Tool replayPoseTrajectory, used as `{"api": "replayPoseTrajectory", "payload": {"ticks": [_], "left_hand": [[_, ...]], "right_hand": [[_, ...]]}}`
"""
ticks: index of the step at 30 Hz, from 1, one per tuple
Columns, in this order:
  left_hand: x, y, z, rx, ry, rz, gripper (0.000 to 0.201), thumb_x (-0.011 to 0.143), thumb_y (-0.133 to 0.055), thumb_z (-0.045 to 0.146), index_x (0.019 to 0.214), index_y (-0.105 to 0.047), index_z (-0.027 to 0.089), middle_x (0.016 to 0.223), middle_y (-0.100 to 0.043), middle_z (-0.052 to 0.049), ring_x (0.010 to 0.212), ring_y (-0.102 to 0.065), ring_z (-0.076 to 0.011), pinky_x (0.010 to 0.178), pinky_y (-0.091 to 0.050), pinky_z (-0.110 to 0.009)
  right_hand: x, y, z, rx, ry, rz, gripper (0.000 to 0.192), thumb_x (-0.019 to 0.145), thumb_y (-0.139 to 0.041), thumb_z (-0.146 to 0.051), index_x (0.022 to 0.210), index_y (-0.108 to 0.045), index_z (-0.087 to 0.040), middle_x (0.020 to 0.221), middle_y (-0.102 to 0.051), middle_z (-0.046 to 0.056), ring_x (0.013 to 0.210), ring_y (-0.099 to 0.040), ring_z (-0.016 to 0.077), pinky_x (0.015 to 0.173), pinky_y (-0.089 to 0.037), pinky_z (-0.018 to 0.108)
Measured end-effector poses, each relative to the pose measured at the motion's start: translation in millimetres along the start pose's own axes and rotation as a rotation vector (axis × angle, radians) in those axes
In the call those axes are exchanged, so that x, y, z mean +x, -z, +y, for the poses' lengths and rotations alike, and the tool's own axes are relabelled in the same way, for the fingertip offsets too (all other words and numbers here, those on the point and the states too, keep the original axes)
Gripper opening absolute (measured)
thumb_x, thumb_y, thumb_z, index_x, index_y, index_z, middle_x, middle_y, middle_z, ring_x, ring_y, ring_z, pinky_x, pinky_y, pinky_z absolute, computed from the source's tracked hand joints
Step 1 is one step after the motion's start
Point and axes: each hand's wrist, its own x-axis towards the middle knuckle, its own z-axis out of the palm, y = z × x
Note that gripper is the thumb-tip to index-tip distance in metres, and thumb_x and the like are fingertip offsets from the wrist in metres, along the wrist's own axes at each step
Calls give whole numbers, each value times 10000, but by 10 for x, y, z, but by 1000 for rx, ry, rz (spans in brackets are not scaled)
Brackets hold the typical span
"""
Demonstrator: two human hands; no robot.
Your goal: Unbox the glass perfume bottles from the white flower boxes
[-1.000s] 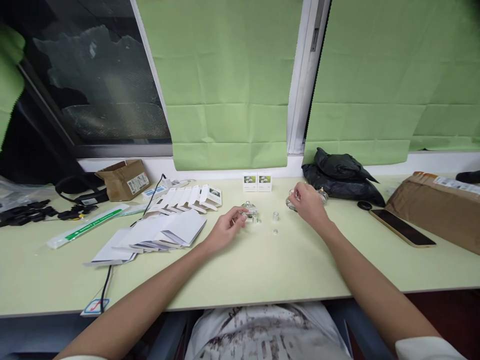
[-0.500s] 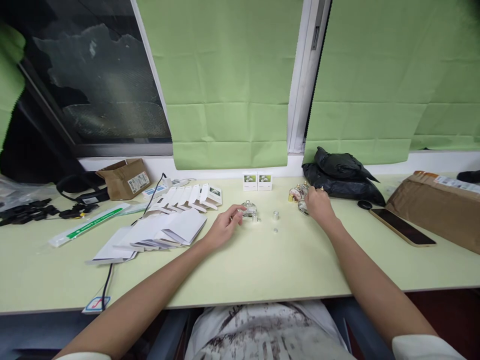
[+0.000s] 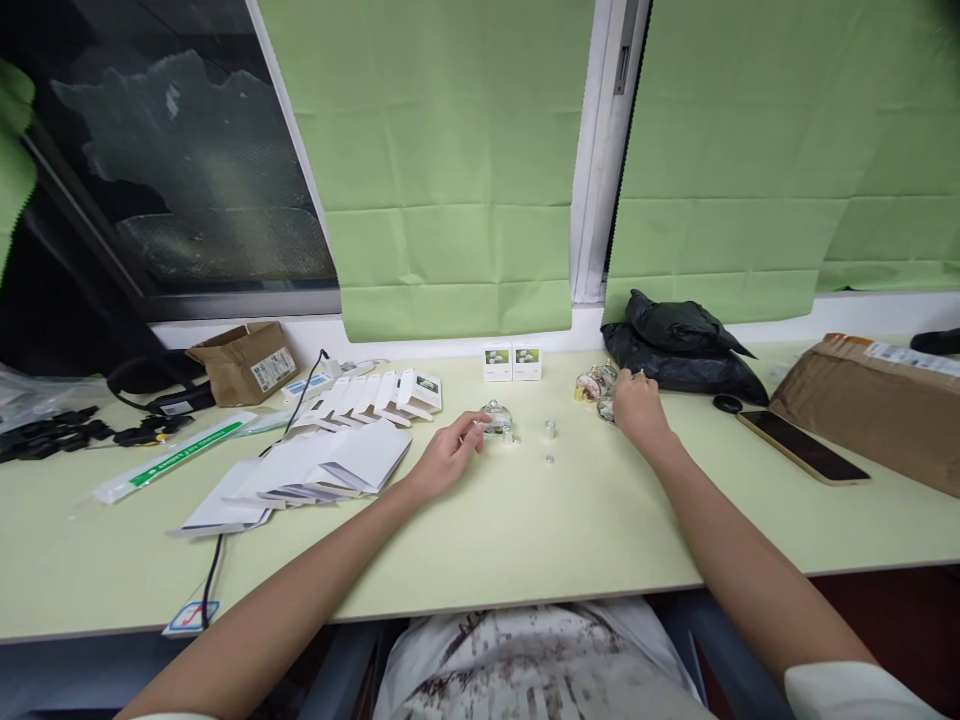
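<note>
My left hand [image 3: 451, 455] rests on the table with its fingers loosely bent and apart. Its fingertips are beside the left edge of a small clear glass bottle [image 3: 497, 414] with a rounded stopper; whether they touch it cannot be told. Just in front of that bottle are tiny silvery pieces. To the right stands a small silvery cap [image 3: 550, 429], with a little round piece [image 3: 550, 459] nearer me. My right hand [image 3: 639, 408] is closed at a small glass bottle [image 3: 606, 408], its fingertips partly hidden. Several decorated bottles with gold parts [image 3: 589, 385] cluster beside it.
Two small white boxes [image 3: 512, 363] stand by the wall. Left lie white cartons [image 3: 367, 400], folded white sheets [image 3: 315, 465], an opened brown box [image 3: 244, 362] and a black cable. Right are a black plastic bag [image 3: 686, 355], a phone [image 3: 802, 447] and a brown parcel [image 3: 874, 410].
The camera view has shifted slightly. Both hands stay at nearly the same places, the left by the clear bottle and the right at the cluster of bottles.
</note>
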Motion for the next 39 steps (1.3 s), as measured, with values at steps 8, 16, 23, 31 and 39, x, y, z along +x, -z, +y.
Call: {"api": "replayPoseTrajectory", "payload": {"ticks": [8, 16, 23, 31, 39], "left_hand": [[5, 7, -14, 14, 17, -25, 475, 1071, -338, 544, 1297, -616, 233, 826, -677, 4, 716, -561, -165, 714, -413, -274], [-2, 3, -21, 6, 17, -24, 464, 1067, -352, 540, 1294, -616, 233, 820, -670, 2, 736, -578, -170, 729, -427, -274], [-4, 11, -8, 29, 23, -33, 463, 1068, -350, 540, 1285, -615, 229, 826, -670, 0, 730, -574, -168, 725, -425, -276], [-8, 10, -14, 18, 32, -37, 469, 1065, -357, 545, 1289, -616, 225, 818, -667, 2, 712, -554, -160, 695, -404, -265], [-6, 13, -19, 23, 45, -49, 471, 1064, -354, 556, 1303, -611, 241, 824, -671, 3, 708, -556, -161, 688, -405, -267]], "right_hand": [[-79, 136, -117, 89, -104, 150, 272, 1013, -427, -248, 1147, -584, -71, 1103, -632, 280, 1060, -536, 379, 828, -390, 417], [-281, 263, -638, 477, 525, -47, 211, 1042, -500, -348, 1186, -532, -197, 1176, -609, 124, 1096, -545, 276, 921, -412, 352], [-295, 152, -627, 311, 569, -128, 180, 1013, -447, -109, 1154, -543, -169, 1149, -613, 136, 1085, -554, 262, 902, -432, 344], [-236, 109, -370, 15, 293, -149, 461, 885, -411, 75, 1275, -583, -102, 1336, -561, 253, 1180, -546, 353, 838, -475, 387], [-305, 245, -551, 298, 440, -180, 124, 1025, -490, -207, 1087, -586, -158, 1145, -664, 157, 1031, -611, 258, 791, -417, 309]]}}
